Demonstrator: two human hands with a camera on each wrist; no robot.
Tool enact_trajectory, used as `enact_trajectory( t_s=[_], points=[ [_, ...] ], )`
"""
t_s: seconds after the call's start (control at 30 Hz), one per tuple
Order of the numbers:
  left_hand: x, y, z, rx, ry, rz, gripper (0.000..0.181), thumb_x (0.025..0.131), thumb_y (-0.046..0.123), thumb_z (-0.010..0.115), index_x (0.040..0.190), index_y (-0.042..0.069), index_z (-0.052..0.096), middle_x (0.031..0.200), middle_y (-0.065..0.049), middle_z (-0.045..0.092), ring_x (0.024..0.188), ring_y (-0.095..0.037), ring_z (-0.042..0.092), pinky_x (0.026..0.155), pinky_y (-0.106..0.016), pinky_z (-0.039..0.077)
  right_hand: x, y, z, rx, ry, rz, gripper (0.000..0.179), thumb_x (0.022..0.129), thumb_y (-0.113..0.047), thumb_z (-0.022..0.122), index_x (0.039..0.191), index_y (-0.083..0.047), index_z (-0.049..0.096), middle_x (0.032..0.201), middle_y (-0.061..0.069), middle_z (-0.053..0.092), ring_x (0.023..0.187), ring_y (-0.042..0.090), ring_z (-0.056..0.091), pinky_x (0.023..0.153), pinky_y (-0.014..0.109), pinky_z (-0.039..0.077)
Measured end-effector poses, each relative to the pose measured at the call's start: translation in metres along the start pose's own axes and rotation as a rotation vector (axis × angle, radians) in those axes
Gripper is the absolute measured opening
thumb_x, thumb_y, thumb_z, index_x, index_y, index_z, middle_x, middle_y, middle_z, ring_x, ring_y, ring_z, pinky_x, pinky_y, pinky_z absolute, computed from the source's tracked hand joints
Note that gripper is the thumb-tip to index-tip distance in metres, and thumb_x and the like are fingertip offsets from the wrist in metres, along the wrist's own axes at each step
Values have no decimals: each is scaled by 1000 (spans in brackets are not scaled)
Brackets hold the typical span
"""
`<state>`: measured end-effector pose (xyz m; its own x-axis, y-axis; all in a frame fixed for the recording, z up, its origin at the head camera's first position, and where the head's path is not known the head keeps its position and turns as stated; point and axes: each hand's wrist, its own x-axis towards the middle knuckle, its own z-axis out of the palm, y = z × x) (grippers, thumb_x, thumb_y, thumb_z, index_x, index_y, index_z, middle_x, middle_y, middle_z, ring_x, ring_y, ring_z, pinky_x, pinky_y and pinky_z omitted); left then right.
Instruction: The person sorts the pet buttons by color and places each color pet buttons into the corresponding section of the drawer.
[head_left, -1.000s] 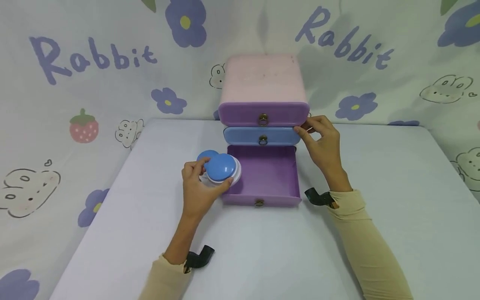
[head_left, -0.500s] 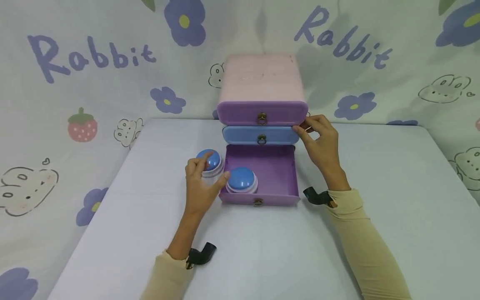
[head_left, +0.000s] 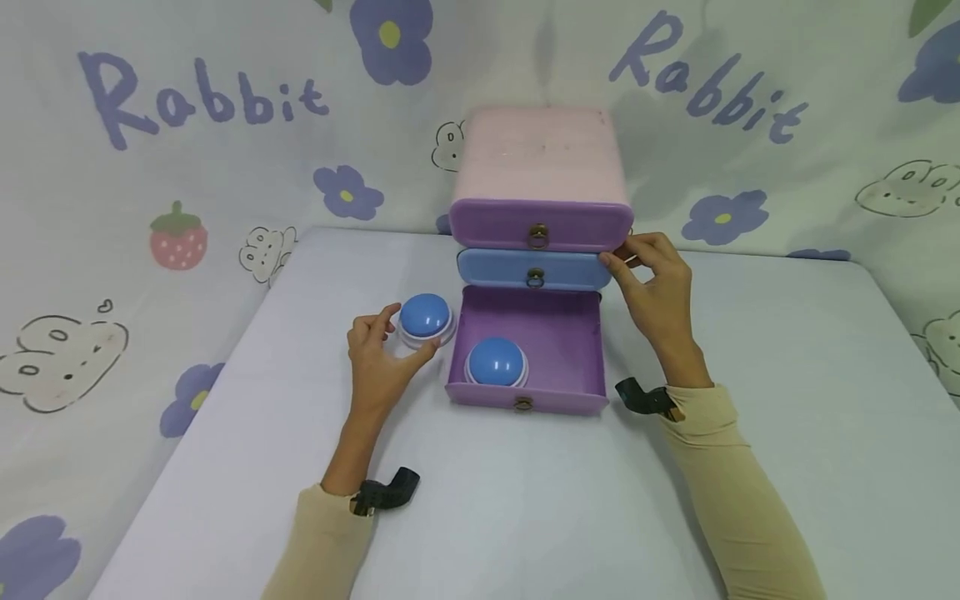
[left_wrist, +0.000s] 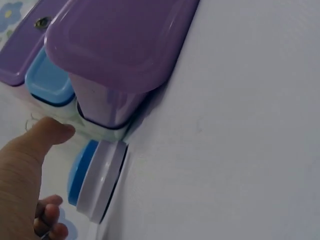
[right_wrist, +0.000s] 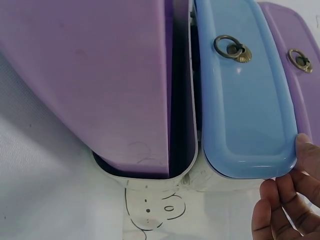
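Observation:
A blue-domed push button with a white base [head_left: 497,363] sits in the front left of the pulled-out bottom purple drawer [head_left: 558,333]. A second such push button [head_left: 425,317] stands on the table left of that drawer. My left hand [head_left: 381,362] reaches around this second push button, thumb and fingers spread to either side. In the left wrist view a gap shows between the thumb [left_wrist: 55,132] and the push button [left_wrist: 95,180]. My right hand [head_left: 660,292] holds the right edge of the drawer cabinet at the closed blue drawer [right_wrist: 247,105], thumb against the drawer's corner.
The cabinet has a pink top [head_left: 542,154] and a closed upper purple drawer [head_left: 495,225], with ring pulls on the fronts. It stands on a white table [head_left: 540,500] close to a printed cloth backdrop [head_left: 247,50].
My left hand has set one push button down in the bottom drawer and let it go. It has then moved left to the other push button. The right hand stays at the cabinet.

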<state>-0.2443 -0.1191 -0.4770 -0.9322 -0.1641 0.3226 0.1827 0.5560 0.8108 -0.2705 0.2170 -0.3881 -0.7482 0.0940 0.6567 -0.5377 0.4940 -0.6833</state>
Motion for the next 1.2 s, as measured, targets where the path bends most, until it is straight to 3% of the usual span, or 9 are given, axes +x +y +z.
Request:
enact_trajectory(
  t_s=[0.27,0.5,0.7,0.9,1.07,1.2],
  points=[
    [14,-8,6,87,-32,-25,76,72,30,91,134,3,57,105,-13,39,109,-31,34,90,-49,29,-1,0,-1,-10,3,12,29,85,8,74,112,15,68,100,27,61,92,37,59,82,31,48],
    [21,-9,11,122,-63,-46,78,70,34,92,133,5,59,105,-14,40,107,-31,35,91,-48,30,-1,40,-1,-9,9,18,31,86,-4,78,116,2,73,101,13,65,93,16,60,83,23,48],
    [21,-15,11,115,-53,-51,75,68,34,93,129,4,61,106,-14,41,107,-32,35,92,-48,30,0,41,2,7,2,20,30,86,-5,78,115,2,73,101,13,64,93,18,60,83,26,49],
    [21,-12,10,39,-19,-73,72,70,33,92,128,3,61,108,-15,41,110,-30,34,90,-45,33,-1,37,1,-4,8,14,30,85,1,78,114,6,72,100,19,64,92,28,60,81,28,48],
    [18,-6,6,-4,35,-57,68,69,27,92,126,5,64,105,-13,41,107,-27,36,88,-41,32,-1,15,1,-1,8,1,28,85,8,74,112,13,69,100,27,61,92,37,59,81,32,48],
    [16,6,1,-29,35,-34,68,68,26,93,126,6,64,104,-11,40,106,-24,35,87,-40,32,0,3,1,6,11,-3,27,84,11,73,110,15,69,98,27,61,91,38,58,81,25,47]
  ],
)
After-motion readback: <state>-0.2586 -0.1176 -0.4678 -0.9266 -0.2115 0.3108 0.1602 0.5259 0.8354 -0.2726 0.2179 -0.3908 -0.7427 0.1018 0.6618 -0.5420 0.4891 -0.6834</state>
